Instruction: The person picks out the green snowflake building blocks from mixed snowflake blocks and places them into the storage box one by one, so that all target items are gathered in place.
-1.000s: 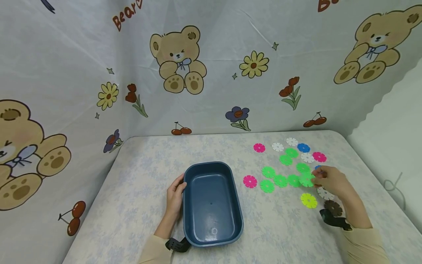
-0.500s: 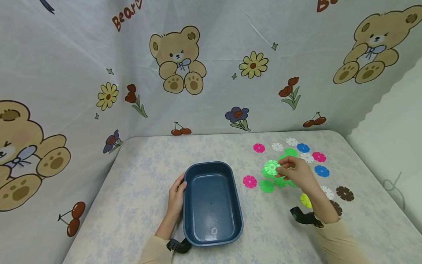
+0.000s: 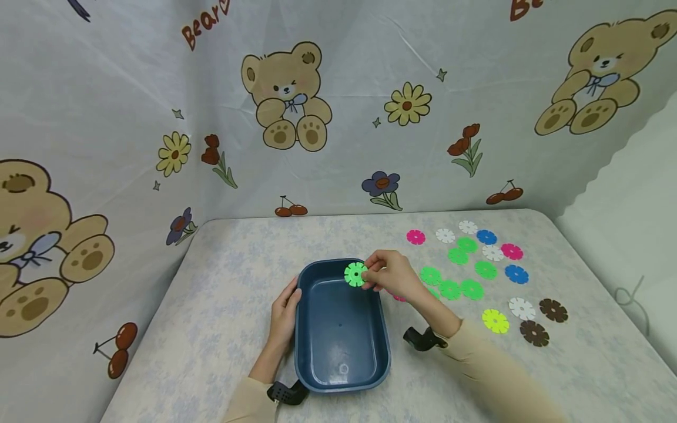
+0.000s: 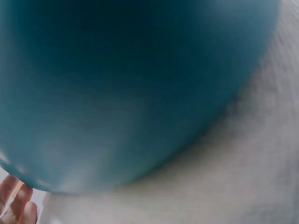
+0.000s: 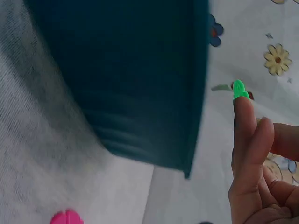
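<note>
In the head view, a dark blue rectangular plastic tub [image 3: 338,346] stands on the table. My left hand [image 3: 284,314] holds its left side, thumb at the rim and fingers along the outer wall. My right hand [image 3: 394,273] pinches a green notched plastic disc [image 3: 355,274] between thumb and fingertips, above the tub's far right corner. The right wrist view shows the green disc [image 5: 239,88] edge-on at the fingertips, beside the tub's outer wall [image 5: 135,84]. Below the left wrist, the tub wall [image 4: 117,116] fills most of that view, with fingertips [image 4: 21,200] at its edge.
Right of the tub lie several more green discs [image 3: 450,289], with blue [image 3: 516,274], white [image 3: 522,308], pink [image 3: 512,251] and brown [image 3: 534,333] ones, and a yellow disc [image 3: 495,321]. My right forearm partly covers a pink disc. A bear-print cloth [image 3: 338,176] hangs behind the table.
My right hand has lifted a green disc from the group at the right and carried it left, over the tub. The left hand and the tub have hardly moved.
</note>
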### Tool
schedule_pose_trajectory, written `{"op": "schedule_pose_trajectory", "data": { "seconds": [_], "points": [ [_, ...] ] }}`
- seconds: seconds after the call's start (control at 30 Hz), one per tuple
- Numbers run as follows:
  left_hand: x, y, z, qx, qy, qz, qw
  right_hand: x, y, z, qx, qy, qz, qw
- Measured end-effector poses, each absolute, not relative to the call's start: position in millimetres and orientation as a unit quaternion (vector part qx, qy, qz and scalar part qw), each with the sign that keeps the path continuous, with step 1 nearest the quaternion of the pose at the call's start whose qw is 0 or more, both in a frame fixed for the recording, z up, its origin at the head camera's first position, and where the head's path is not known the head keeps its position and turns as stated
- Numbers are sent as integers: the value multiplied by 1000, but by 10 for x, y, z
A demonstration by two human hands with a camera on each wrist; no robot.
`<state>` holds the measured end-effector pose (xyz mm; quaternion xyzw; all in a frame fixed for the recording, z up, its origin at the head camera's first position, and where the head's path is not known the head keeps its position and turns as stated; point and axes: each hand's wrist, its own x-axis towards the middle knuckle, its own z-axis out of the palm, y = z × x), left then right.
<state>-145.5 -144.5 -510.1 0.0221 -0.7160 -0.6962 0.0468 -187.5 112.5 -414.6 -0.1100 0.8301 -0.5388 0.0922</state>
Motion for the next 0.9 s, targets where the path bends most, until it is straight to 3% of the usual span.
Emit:
{"op": "schedule_pose_trajectory", "data": {
  "seconds": [0.37,0.9],
  "points": [
    [-1462,-1443,-5126,9,-719,-692,58,-1991,661,-4305,-156,833,-518,121],
    [-1450,-1430,-5104,14,-721,-691,56,-2110,416,-4610,-158,839,-495,160]
  ]
}}
